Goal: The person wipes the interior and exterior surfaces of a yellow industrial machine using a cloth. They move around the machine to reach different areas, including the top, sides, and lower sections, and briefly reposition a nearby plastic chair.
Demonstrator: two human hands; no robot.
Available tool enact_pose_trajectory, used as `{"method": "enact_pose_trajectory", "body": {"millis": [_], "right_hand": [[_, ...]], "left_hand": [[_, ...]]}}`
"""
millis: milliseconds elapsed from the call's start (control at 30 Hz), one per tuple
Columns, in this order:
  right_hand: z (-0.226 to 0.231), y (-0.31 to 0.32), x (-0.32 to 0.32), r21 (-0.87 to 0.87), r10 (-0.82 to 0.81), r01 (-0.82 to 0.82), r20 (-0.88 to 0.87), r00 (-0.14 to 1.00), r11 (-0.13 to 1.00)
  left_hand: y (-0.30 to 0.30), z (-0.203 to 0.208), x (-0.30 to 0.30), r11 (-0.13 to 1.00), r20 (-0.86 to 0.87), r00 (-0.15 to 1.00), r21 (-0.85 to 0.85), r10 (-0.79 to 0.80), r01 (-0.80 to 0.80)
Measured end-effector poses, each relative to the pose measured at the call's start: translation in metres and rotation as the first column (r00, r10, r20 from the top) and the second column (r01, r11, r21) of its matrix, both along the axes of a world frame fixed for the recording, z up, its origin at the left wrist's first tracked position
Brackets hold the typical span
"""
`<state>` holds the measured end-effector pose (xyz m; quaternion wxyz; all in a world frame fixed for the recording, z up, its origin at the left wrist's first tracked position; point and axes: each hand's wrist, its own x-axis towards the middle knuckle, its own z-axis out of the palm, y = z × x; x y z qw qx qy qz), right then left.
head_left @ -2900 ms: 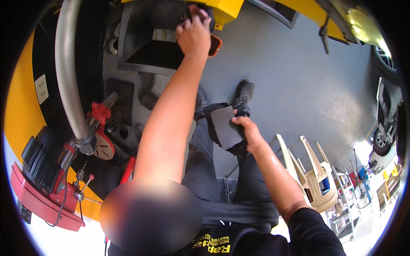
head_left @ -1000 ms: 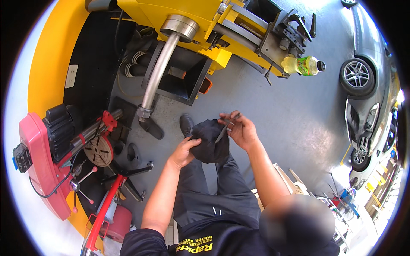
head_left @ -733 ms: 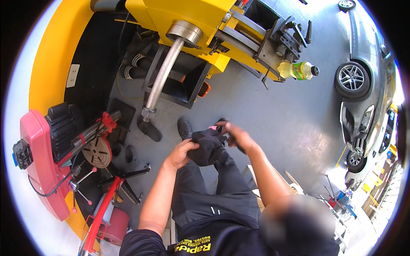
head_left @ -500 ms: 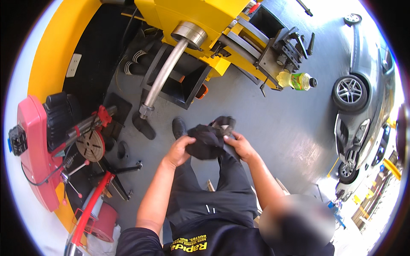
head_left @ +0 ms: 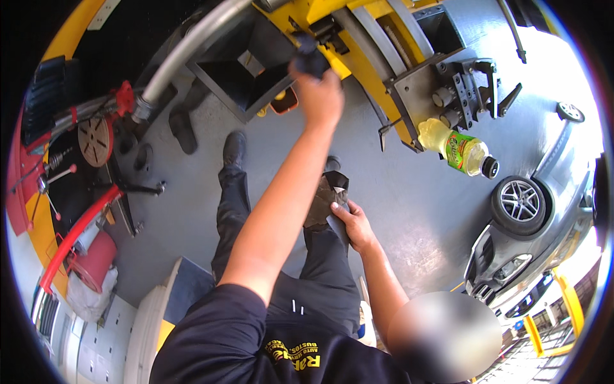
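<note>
Stretched far forward, my left hand (head_left: 320, 99) is closed on a dark, bunched cloth (head_left: 310, 59), smeared by motion. It is over the edge of the yellow lathe (head_left: 352, 45), close to the black chip tray (head_left: 217, 80); whether the cloth touches the machine I cannot tell. Above my right thigh, my right hand (head_left: 355, 224) pinches a creased brown sheet (head_left: 320, 205) that looks like sandpaper, with the thumb on top. Black and pale grey parts show along the sheet's edges.
A steel bar (head_left: 185, 51) juts from the lathe at upper left. A bottle of yellow liquid (head_left: 460, 150) lies near the tool post (head_left: 470, 93). Drill-press parts (head_left: 96, 141) and a red bar (head_left: 77, 237) stand left. A grey car (head_left: 537, 217) is at right.
My left hand has left my right hand and swung forward to the lathe, taking the dark cloth along. The brown sheet stays in my right hand. The view has shifted, with the lathe appearing closer.
</note>
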<state>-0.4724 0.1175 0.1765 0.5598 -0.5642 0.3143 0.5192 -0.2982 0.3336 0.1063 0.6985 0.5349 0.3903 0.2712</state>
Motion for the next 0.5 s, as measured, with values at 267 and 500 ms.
{"method": "enact_pose_trajectory", "body": {"millis": [267,500], "right_hand": [[-0.014,-0.068,-0.012,-0.02,0.004,-0.005,-0.061,0.998,1.0],[-0.021,-0.081,-0.022,-0.057,0.016,-0.023,-0.113,0.993,0.998]], "left_hand": [[-0.068,0.019,0.042,0.97,0.086,0.986,-0.186,-0.14,0.154],[-0.058,0.02,0.031,0.878,-0.029,0.99,-0.466,-0.141,0.111]]}}
